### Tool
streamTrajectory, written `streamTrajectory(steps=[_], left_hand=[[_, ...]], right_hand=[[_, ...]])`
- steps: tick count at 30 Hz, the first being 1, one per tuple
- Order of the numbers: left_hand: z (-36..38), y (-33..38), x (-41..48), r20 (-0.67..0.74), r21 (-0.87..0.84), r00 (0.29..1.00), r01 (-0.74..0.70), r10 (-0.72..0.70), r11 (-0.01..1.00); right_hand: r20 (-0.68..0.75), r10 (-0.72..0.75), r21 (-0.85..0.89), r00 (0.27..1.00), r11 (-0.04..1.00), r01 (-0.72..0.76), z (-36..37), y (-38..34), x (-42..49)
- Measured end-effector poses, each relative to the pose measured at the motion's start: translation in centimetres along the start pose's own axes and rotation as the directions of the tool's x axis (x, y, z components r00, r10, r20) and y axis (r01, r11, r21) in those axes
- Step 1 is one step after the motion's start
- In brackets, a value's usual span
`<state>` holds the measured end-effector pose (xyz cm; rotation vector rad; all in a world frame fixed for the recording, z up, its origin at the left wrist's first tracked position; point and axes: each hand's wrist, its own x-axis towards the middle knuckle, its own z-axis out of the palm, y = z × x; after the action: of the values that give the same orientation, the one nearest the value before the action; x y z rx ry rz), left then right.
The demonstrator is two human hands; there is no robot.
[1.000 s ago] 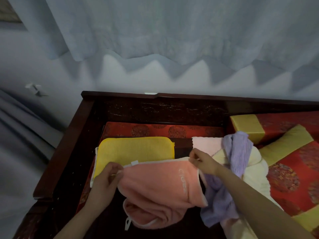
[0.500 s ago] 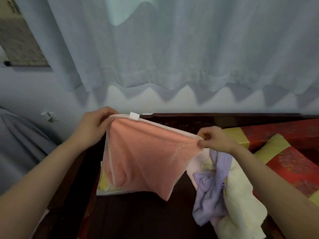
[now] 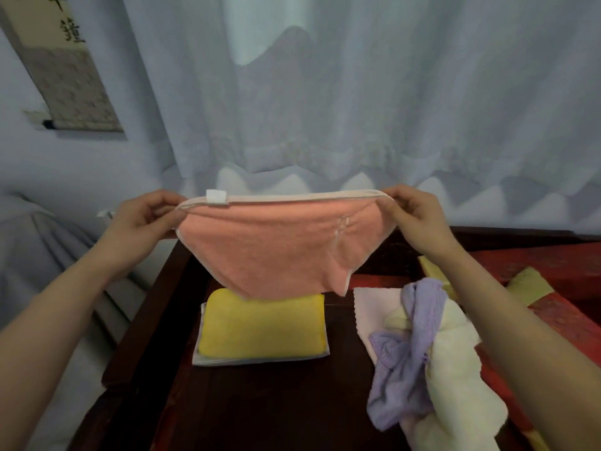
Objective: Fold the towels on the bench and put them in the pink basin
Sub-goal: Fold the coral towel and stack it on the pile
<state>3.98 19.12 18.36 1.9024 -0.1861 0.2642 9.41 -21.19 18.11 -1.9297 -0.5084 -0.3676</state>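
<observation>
Above the wooden bench (image 3: 260, 411), pinching top corners of salmon towel (image 3: 276, 249) with left hand (image 3: 140, 219) and right hand (image 3: 419, 219), to flatten for folding.

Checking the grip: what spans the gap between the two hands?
Head view: the salmon towel, its hem stretched from the left hand to the right hand, a white tag near the left.

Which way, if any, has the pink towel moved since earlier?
Yes, up: pink towel lay bunched on the bench by the yellow towel; now left hand and right hand hold it taut above that.
</observation>
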Motion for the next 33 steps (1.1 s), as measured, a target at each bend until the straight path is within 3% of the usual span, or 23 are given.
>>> streamTrajectory(steps=[1, 3, 5, 7, 10, 13, 15, 19, 21, 23, 27, 33], left_hand=[[0.0, -0.2, -0.5, 0.059, 0.007, 0.998, 0.015, -0.016, 1.0], [0.0, -1.2, -2.0, 0.242, -0.014, 0.964, 0.117, -0.11, 0.993], [0.0, -3.1, -4.0, 0.437, 0.029, 0.871, 0.235, -0.224, 0.972], [0.7, -5.3, -6.6, 0.6, 0.085, 0.739, 0.322, -0.307, 0.943], [2.2, -9.5, -10.9, 0.751, 0.131, 0.52, 0.485, -0.406, 0.865], [3.9, -13.3, -14.6, 0.778, 0.175, 0.408, 0.59, -0.478, 0.788], [4.9, -15.6, -16.3, 0.73, 0.169, 0.426, 0.645, -0.534, 0.745], [6.1, -18.2, -16.5, 0.502, 0.003, 0.632, 0.681, -0.59, 0.732], [6.4, -19.0, -15.0, 0.42, -0.079, 0.702, 0.66, -0.575, 0.747], [7.0, -19.6, -12.9, 0.339, -0.18, 0.735, 0.663, -0.587, 0.726], [9.1, -20.7, -8.8, 0.105, -0.215, 0.733, 0.677, -0.672, 0.704], [10.8, -23.7, -6.2, -0.041, 0.094, 0.738, 0.674, -0.673, 0.733]], right_hand=[[0.059, 0.039, 0.013, 0.997, 0.999, -0.04, 0.0, 0.3, -0.4], [0.311, 0.139, 0.011, 0.94, 0.989, -0.15, 0.5, 1.4, -1.5], [0.567, 0.225, -0.063, 0.793, 0.971, -0.23, 1.3, 2.8, -3.1], [0.732, 0.283, -0.117, 0.62, 0.948, -0.295, 2.3, 4.6, -5.5], [0.847, 0.321, -0.17, 0.424, 0.919, -0.357, 3.8, 7.6, -9.8], [0.861, 0.389, -0.244, 0.328, 0.881, -0.406, 5.0, 10.9, -14.0], [0.816, 0.438, -0.256, 0.377, 0.858, -0.444, 6.1, 13.0, -16.5], [0.548, 0.513, -0.179, 0.66, 0.843, -0.507, 8.0, 16.0, -18.7], [0.423, 0.495, -0.141, 0.758, 0.863, -0.485, 9.2, 16.8, -17.7], [0.304, 0.497, -0.097, 0.813, 0.865, -0.492, 10.2, 17.5, -16.1], [0.165, 0.54, -0.165, 0.825, 0.84, -0.516, 12.5, 19.4, -13.3], [0.248, 0.689, -0.422, 0.681, 0.71, -0.564, 15.3, 23.1, -11.7]])
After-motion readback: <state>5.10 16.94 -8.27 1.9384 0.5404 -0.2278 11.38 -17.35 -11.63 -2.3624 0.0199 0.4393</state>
